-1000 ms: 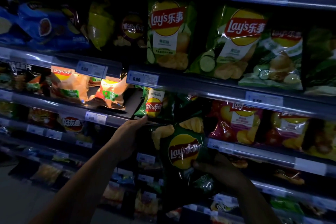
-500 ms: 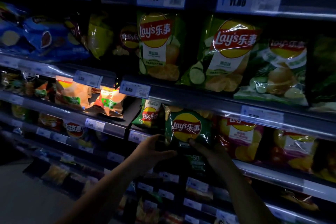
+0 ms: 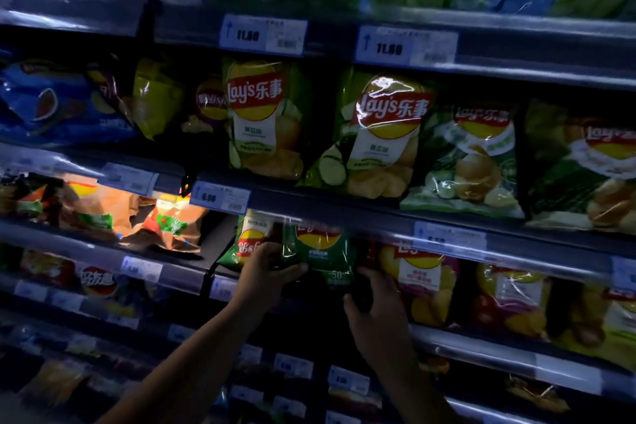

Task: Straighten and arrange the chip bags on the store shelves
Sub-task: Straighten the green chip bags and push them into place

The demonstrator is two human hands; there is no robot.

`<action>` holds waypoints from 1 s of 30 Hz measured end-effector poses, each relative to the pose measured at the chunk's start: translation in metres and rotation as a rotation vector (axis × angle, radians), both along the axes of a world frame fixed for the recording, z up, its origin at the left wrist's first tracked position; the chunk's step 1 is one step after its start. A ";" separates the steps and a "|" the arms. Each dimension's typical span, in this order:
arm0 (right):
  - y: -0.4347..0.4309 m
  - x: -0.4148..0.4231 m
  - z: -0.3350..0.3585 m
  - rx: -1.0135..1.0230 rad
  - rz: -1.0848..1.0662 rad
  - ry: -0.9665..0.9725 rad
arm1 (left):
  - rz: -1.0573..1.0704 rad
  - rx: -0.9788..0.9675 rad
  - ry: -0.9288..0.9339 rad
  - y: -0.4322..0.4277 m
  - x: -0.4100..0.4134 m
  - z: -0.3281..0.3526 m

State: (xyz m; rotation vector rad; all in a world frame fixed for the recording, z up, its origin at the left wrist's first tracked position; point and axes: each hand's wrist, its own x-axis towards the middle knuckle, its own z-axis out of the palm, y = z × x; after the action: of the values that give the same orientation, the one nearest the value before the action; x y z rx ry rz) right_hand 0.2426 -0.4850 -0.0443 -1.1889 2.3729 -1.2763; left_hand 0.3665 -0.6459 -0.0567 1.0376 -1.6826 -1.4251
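Observation:
A dark green Lay's bag (image 3: 320, 251) stands upright on the middle shelf, its top tucked under the shelf rail (image 3: 344, 213) above. My left hand (image 3: 265, 268) grips its lower left edge, thumb across the front. My right hand (image 3: 375, 313) holds the bag's lower right corner from below, fingers curled at its dark bottom edge. Another green bag (image 3: 247, 241) stands just left of it, partly behind my left hand. A red and yellow Lay's bag (image 3: 420, 272) stands right beside it.
Light green cucumber Lay's bags (image 3: 265, 117) (image 3: 382, 134) fill the shelf above, with blue bags (image 3: 51, 103) to the left. Orange bags (image 3: 103, 213) lie slumped on the left shelf. Price tags (image 3: 220, 198) line the rails. Lower shelves are dark.
Both hands lifted the dark green bag from below the shelf and pushed it onto the middle shelf, upright. The camera moved closer and tilted up.

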 end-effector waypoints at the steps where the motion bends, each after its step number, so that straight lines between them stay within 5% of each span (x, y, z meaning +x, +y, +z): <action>1: -0.001 0.001 0.001 0.010 -0.002 0.005 | -0.005 0.004 0.000 -0.001 -0.004 -0.001; 16: -0.024 0.014 0.005 0.161 0.035 -0.021 | -0.126 -0.308 -0.118 -0.023 -0.029 -0.013; 21: -0.036 0.014 -0.003 0.144 0.048 -0.191 | -0.155 -0.417 -0.249 -0.030 -0.021 -0.018; 26: -0.036 0.013 -0.012 0.068 -0.083 -0.098 | -0.166 -0.611 -0.472 -0.032 -0.020 -0.019; 30: -0.036 0.016 -0.011 -0.030 -0.123 0.029 | -0.239 -0.487 -0.475 -0.018 -0.029 -0.015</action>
State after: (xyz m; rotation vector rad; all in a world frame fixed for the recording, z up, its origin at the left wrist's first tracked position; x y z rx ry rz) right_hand 0.2583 -0.5211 -0.0557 -1.0914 2.4908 -1.3454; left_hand 0.3377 -0.6638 -0.0714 0.9582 -2.4111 -0.8563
